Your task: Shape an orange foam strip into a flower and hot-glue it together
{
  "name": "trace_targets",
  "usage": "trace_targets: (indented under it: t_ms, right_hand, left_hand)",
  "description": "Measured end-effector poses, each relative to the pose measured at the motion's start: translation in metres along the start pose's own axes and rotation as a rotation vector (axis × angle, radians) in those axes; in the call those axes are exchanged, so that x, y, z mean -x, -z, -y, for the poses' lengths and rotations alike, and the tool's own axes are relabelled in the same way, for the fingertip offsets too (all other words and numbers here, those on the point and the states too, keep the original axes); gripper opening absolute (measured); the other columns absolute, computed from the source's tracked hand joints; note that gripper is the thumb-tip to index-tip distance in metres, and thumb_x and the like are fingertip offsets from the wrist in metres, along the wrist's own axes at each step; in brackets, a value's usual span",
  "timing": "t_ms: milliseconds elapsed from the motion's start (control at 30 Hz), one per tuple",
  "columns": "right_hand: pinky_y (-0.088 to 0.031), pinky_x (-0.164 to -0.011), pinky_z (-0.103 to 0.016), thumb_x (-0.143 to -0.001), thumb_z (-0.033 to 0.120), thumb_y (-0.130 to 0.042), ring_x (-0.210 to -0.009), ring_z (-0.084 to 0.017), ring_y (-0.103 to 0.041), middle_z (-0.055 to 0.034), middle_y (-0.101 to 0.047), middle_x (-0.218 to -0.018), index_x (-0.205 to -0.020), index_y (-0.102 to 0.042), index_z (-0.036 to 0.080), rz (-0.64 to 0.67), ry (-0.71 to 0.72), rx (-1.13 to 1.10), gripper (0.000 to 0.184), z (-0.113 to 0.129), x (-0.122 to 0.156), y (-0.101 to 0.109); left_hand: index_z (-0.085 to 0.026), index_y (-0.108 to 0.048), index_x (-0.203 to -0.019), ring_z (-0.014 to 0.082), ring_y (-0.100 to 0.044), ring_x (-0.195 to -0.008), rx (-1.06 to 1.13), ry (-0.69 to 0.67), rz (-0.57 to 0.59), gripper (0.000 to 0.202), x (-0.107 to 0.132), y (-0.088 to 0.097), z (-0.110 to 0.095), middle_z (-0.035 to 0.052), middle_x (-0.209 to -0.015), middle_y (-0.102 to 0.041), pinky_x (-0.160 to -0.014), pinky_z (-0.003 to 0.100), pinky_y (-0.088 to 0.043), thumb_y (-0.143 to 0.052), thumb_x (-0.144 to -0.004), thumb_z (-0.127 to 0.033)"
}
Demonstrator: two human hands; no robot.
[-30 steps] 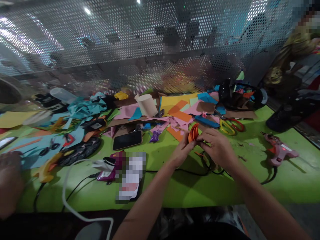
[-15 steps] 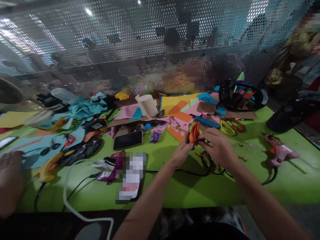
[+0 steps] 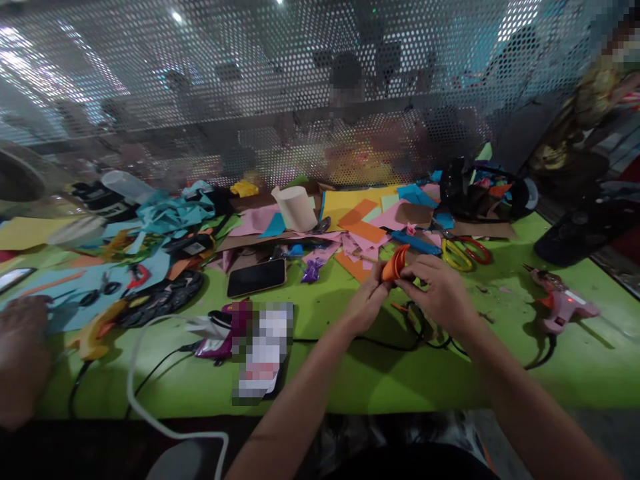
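Both my hands meet over the green table (image 3: 380,380) and pinch a small curled piece of orange paper (image 3: 395,263). My left hand (image 3: 364,303) grips its lower left edge with thumb and fingers closed. My right hand (image 3: 440,290) holds the right side, fingers curled round it. The paper stands a little above the tabletop, in front of a heap of coloured paper scraps (image 3: 365,230).
A pink glue gun (image 3: 563,301) lies at the right with its black cord running under my hands. Yellow-and-red scissors (image 3: 463,251), a phone (image 3: 256,277), a beige paper roll (image 3: 296,208) and a black bag (image 3: 480,190) lie behind. Another person's hand (image 3: 20,353) rests at the far left.
The orange paper has been turned between my fingers and now tilts more to the right. My hands stay in nearly the same spot.
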State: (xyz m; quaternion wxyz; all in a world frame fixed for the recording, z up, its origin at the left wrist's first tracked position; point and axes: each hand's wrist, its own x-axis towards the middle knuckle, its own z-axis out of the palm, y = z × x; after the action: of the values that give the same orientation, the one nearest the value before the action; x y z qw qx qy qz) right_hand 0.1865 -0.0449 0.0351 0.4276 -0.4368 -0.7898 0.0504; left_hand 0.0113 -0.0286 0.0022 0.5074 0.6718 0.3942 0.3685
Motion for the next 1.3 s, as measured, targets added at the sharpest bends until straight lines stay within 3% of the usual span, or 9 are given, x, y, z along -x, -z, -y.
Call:
trace_targets:
  t_ms: [233, 400, 633, 933, 1300]
  right_hand:
    - [-0.046, -0.069, -0.032, -0.087, 0.012, -0.062, -0.076, -0.02, -0.06, -0.0054, -0.067, -0.08, -0.08, -0.069, 0.019, 0.056, 0.034, 0.067, 0.012, 0.006, -0.001, -0.001]
    - [-0.046, -0.07, -0.031, -0.085, 0.011, -0.064, -0.077, -0.019, -0.062, -0.0051, -0.069, -0.082, -0.08, -0.07, 0.02, 0.075, -0.001, 0.01, 0.012, 0.004, 0.0, -0.002]
    - [-0.047, -0.073, -0.032, -0.087, 0.014, -0.066, -0.08, -0.02, -0.063, -0.005, -0.07, -0.083, -0.085, -0.072, 0.021, 0.078, -0.001, -0.037, 0.01, 0.001, 0.0, -0.003]
    - [-0.048, -0.072, -0.032, -0.086, 0.009, -0.062, -0.081, -0.02, -0.064, -0.0063, -0.071, -0.086, -0.078, -0.069, 0.02, 0.111, -0.003, -0.02, 0.015, 0.002, 0.0, -0.005]
    - [-0.049, -0.076, -0.033, -0.089, 0.009, -0.058, -0.086, -0.022, -0.064, -0.0074, -0.069, -0.088, -0.088, -0.072, 0.018, 0.12, -0.032, -0.099, 0.017, 0.0, 0.001, -0.003]
  left_hand:
    - [-0.021, -0.049, -0.13, 0.0214, -0.051, -0.1, 0.037, -0.026, 0.021, 0.045, 0.0, 0.002, 0.0, 0.0052, -0.109, -0.06, -0.097, 0.033, -0.041, -0.047, -0.091, -0.043]
    - [-0.022, -0.054, -0.126, 0.0214, -0.051, -0.098, 0.061, 0.003, -0.017, 0.046, 0.0, 0.0, 0.002, 0.0053, -0.105, -0.06, -0.095, 0.033, -0.042, -0.049, -0.091, -0.051]
    - [-0.024, -0.055, -0.125, 0.017, -0.049, -0.082, 0.06, 0.03, -0.054, 0.041, 0.0, 0.001, 0.011, 0.0015, -0.095, -0.059, -0.084, 0.03, -0.043, -0.046, -0.093, -0.05]
    - [-0.022, -0.058, -0.116, 0.0174, -0.049, -0.089, 0.042, 0.009, -0.059, 0.041, -0.001, -0.002, 0.006, 0.0029, -0.1, -0.058, -0.089, 0.03, -0.043, -0.045, -0.094, -0.054]
    - [-0.021, -0.06, -0.12, 0.0146, -0.048, -0.081, 0.093, -0.006, -0.096, 0.048, -0.003, -0.003, 0.008, 0.0023, -0.095, -0.058, -0.08, 0.027, -0.044, -0.047, -0.093, -0.058]
